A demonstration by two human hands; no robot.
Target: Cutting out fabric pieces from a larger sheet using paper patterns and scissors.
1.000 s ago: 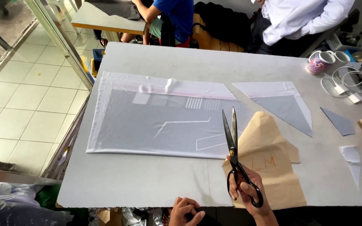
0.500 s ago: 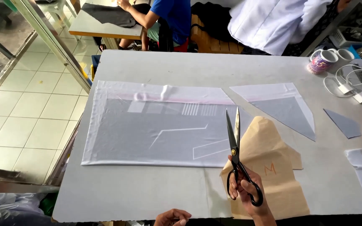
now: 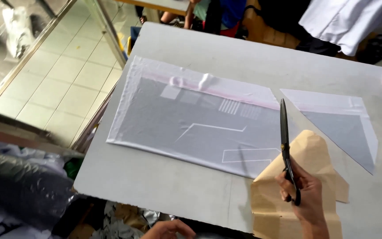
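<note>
My right hand (image 3: 303, 194) grips the black handles of a long pair of scissors (image 3: 285, 146), blades closed and pointing away over the table. The hand rests above brown paper pattern pieces (image 3: 317, 155) at the near right. A large sheet of thin white-and-grey fabric (image 3: 191, 117) lies flat in the middle of the grey table (image 3: 155, 186), its right edge cut on a slant. A triangular offcut of the same fabric (image 3: 337, 121) lies to the right. My left hand (image 3: 166, 230) hangs below the table's near edge, holding nothing that I can see.
People sit beyond the table's far side, one in a white shirt (image 3: 345, 22), one in blue (image 3: 233, 11). To the left is a tiled floor (image 3: 63, 84) behind a metal-framed rail. Dark and grey bags (image 3: 18, 190) lie at the near left.
The view swung down and left, closer to the table. The scissors' blades closed. My left hand dropped lower below the table edge.
</note>
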